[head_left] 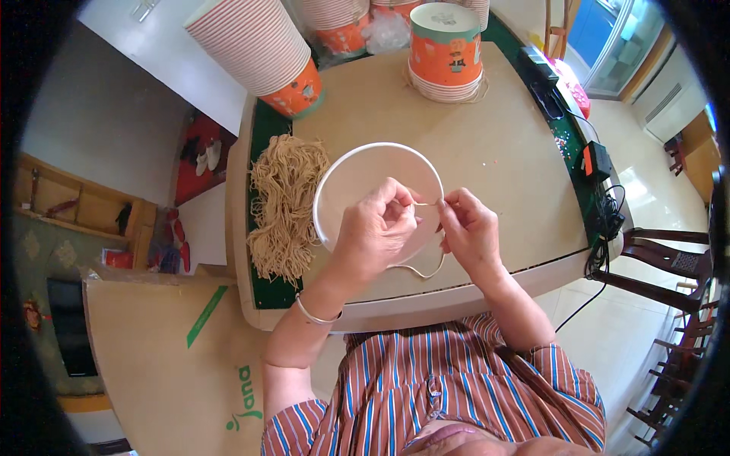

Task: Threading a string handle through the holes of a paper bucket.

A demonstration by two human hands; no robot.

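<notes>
A large white paper bucket (372, 167) stands mouth up before me at the table's near side. Over its right rim both my hands pinch a thin beige cord (427, 204), stretched between the fingertips. My left hand (379, 228) is closed on one part of it, above the bucket's mouth. At the rim's right side, my right hand (471, 232) is closed on another part. A length of cord loops down below the right hand, beside the bucket. To the left lies a thick bundle of similar beige cords (285, 205).
A tilted stack of orange-and-white paper buckets (255, 57) stands at the far left, an upside-down bucket (447, 57) at the far right. Black cables with an orange-and-black box (597, 161) line the table's right edge. A cardboard box (160, 342) sits at lower left, wooden chairs (661, 266) at right.
</notes>
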